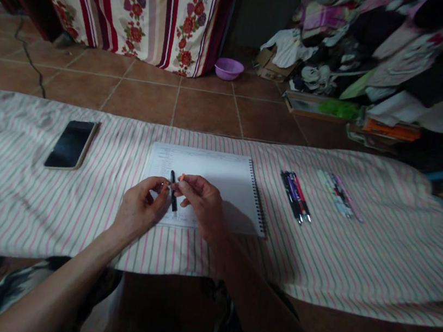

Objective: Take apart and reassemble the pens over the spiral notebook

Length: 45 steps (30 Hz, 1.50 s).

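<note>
My left hand (140, 207) and my right hand (202, 203) meet over the lower part of an open spiral notebook (219, 179). Between their fingertips is a dark pen (173, 191) with orange showing at its top end. The left fingers pinch the pen's barrel. The right thumb and forefinger pinch a small orange piece at its top. Both hands rest on the page near the notebook's front edge.
The notebook lies on a striped cloth (356, 262) over a low surface. A dark phone (70, 143) lies to the left, a bunch of pens (295, 195) and a second bunch (339, 194) to the right. Beyond are tiled floor, a purple bowl (228, 68) and piled clothes (366, 43).
</note>
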Tool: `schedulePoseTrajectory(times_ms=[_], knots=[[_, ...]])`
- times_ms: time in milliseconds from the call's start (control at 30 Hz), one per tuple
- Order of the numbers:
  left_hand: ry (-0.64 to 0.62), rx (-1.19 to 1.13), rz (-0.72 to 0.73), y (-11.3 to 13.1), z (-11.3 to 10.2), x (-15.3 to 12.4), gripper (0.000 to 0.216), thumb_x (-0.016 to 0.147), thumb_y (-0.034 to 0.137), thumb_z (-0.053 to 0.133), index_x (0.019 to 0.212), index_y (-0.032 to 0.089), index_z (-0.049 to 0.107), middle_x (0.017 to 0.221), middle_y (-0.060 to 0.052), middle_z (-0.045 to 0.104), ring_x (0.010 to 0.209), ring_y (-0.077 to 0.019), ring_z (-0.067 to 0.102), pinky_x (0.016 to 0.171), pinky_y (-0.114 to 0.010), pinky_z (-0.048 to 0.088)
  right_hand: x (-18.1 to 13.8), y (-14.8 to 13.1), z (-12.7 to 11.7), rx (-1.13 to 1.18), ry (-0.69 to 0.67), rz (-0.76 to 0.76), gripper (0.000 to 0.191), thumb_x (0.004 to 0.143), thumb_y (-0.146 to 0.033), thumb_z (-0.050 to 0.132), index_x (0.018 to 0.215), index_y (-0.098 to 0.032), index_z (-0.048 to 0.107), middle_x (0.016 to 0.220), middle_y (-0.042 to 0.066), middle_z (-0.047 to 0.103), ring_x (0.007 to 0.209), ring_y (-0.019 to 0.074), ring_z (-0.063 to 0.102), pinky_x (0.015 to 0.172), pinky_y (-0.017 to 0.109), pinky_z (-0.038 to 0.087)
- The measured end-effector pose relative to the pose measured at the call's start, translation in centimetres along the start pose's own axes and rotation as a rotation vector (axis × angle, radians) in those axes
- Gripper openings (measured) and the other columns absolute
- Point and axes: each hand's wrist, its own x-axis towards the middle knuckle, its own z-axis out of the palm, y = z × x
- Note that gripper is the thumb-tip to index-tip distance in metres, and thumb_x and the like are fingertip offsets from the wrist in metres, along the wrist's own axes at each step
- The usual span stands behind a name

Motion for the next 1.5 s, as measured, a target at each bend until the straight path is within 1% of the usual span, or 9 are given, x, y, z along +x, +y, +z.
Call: schedulePoseTrajectory(times_ms=[100, 267, 433, 633, 800, 1000, 1233, 1400, 1500], knots=[[-0.008, 0.062, 0.027, -0.2, 0.0, 0.0, 0.016, 0.069, 0.023, 0.063, 0.085, 0.023, 0.069, 0.074, -0.001, 0.067, 0.043, -0.0090, 0.045, 0.046, -0.022, 0.035, 0.0, -0.1, -0.1, -0.004, 0.006, -0.010, 0.021, 0.067, -0.036, 0.064, 0.078, -0.018, 0.061, 0.073, 0.002, 0.070, 0.062, 0.0123, 0.062, 0.045, 0.019, 0.045], [-0.027, 0.120, 0.069, -0.4, 0.0, -0.2, 0.019, 0.072, 0.024, 0.061, 0.090, 0.024, 0.068, 0.073, -0.002, 0.066, 0.044, -0.0098, 0.046, 0.049, -0.023, 0.038, -0.3, -0.9, -0.2, -0.067, 0.010, -0.122, 0.017, 0.068, -0.033, 0.064, 0.078, -0.019, 0.063, 0.072, -0.001, 0.063, 0.061, 0.0094, 0.056, 0.048, 0.018, 0.045], [-0.049, 0.166, 0.148, -0.7, 0.1, -0.2, 0.019, 0.076, 0.025, 0.057, 0.092, 0.023, 0.066, 0.075, -0.002, 0.066, 0.048, -0.0105, 0.049, 0.051, -0.023, 0.040, -0.3, -1.1, -0.1, -0.054, 0.015, -0.107, 0.016, 0.067, -0.031, 0.064, 0.076, -0.018, 0.063, 0.063, -0.003, 0.060, 0.052, 0.0073, 0.051, 0.045, 0.018, 0.043], [-0.100, 0.336, 0.265, -0.8, 0.2, -0.1, 0.019, 0.081, 0.025, 0.049, 0.094, 0.019, 0.061, 0.078, -0.002, 0.065, 0.051, -0.0106, 0.051, 0.053, -0.024, 0.042, -0.2, -0.5, -0.2, -0.191, 0.006, -0.170, 0.013, 0.069, -0.030, 0.063, 0.075, -0.019, 0.062, 0.067, -0.001, 0.063, 0.057, 0.0092, 0.055, 0.047, 0.018, 0.043], [-0.076, 0.423, 0.330, -0.9, 0.1, 0.0, 0.019, 0.083, 0.025, 0.047, 0.096, 0.018, 0.059, 0.078, -0.002, 0.063, 0.058, -0.0122, 0.055, 0.054, -0.024, 0.043, -0.2, -0.3, -0.4, -0.295, -0.023, -0.219, 0.010, 0.071, -0.028, 0.060, 0.074, -0.019, 0.063, 0.067, -0.001, 0.063, 0.061, 0.0101, 0.057, 0.051, 0.019, 0.044], [-0.089, 0.399, 0.314, -0.4, -0.2, -0.1, 0.017, 0.081, 0.019, 0.049, 0.095, 0.017, 0.059, 0.078, -0.001, 0.062, 0.051, -0.0091, 0.050, 0.052, -0.023, 0.043, -0.1, -0.2, -0.2, -0.272, -0.045, -0.202, 0.009, 0.070, -0.028, 0.061, 0.074, -0.020, 0.063, 0.067, -0.002, 0.064, 0.058, 0.0096, 0.057, 0.046, 0.017, 0.041], [-0.099, 0.320, 0.315, -0.2, -0.2, 0.0, 0.019, 0.081, 0.019, 0.048, 0.095, 0.015, 0.060, 0.076, -0.002, 0.058, 0.053, -0.0086, 0.051, 0.052, -0.022, 0.044, -0.2, -0.3, -0.2, -0.242, -0.081, -0.166, 0.009, 0.070, -0.026, 0.060, 0.076, -0.019, 0.063, 0.068, -0.002, 0.063, 0.058, 0.0089, 0.056, 0.045, 0.017, 0.039], [-0.095, 0.278, 0.277, -0.1, -0.2, 0.1, 0.017, 0.080, 0.020, 0.048, 0.091, 0.017, 0.061, 0.079, -0.002, 0.060, 0.055, -0.0092, 0.052, 0.052, -0.023, 0.045, -0.1, -0.5, -0.2, -0.107, -0.067, -0.106, 0.012, 0.068, -0.028, 0.064, 0.075, -0.019, 0.064, 0.061, -0.004, 0.059, 0.049, 0.0063, 0.048, 0.044, 0.017, 0.038], [-0.096, 0.269, 0.244, -0.1, -0.2, 0.1, 0.016, 0.080, 0.020, 0.049, 0.090, 0.017, 0.060, 0.080, -0.003, 0.061, 0.056, -0.0091, 0.053, 0.054, -0.023, 0.046, -0.1, -0.8, -0.4, 0.010, -0.049, -0.033, 0.012, 0.067, -0.029, 0.065, 0.074, -0.019, 0.065, 0.062, -0.004, 0.059, 0.052, 0.0057, 0.047, 0.045, 0.016, 0.037]])
